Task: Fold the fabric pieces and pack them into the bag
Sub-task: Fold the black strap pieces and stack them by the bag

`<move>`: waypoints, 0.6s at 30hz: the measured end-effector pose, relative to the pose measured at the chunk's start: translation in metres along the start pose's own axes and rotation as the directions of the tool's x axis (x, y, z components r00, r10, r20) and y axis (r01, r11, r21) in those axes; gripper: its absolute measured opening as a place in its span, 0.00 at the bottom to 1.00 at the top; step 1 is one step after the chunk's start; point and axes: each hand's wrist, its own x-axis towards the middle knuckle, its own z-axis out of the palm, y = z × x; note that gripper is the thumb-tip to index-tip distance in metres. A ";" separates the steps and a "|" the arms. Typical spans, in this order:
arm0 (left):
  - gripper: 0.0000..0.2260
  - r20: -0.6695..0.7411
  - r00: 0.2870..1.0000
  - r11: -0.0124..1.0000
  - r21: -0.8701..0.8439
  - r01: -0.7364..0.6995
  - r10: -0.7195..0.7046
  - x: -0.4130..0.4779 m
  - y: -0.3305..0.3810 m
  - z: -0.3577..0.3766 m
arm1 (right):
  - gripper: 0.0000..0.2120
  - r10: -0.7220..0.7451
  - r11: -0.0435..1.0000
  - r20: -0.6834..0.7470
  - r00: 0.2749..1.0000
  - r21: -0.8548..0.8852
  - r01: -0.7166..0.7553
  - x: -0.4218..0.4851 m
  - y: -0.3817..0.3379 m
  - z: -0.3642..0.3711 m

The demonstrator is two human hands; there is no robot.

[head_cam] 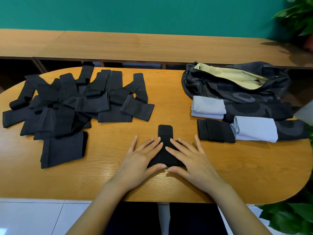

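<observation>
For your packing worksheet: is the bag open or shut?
Open: the bag gapes at its top, showing its pale yellow lining.

Black fabric pieces heaped; dark bag lies open.

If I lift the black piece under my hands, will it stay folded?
Likely not: the black piece looks thin and limp, flat under the left hand and right hand, so it may flop open. Probably light too.

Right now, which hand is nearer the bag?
Right. The right hand lies down-left of the bag in the head view; the left hand lies beyond it, farther left.
</observation>
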 end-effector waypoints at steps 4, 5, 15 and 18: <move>0.35 -0.006 1.000 1.000 -0.009 0.001 -0.001 0.001 0.001 -0.002 | 0.34 -0.006 1.000 -0.040 0.999 0.008 0.006 0.000 0.005 -0.002; 0.35 -0.012 1.000 1.000 -0.025 0.002 -0.002 0.001 0.001 -0.002 | 0.33 -0.005 1.000 -0.052 0.999 0.004 0.005 0.000 0.005 -0.002; 0.27 -0.141 0.989 0.990 -0.126 -0.059 0.041 0.001 0.001 -0.001 | 0.34 0.031 0.998 -0.127 0.991 0.055 -0.024 0.004 0.003 -0.002; 0.26 -0.199 0.980 0.985 -0.171 -0.038 0.003 0.005 0.000 0.002 | 0.33 0.016 0.999 -0.126 0.992 0.046 -0.010 0.004 0.007 -0.002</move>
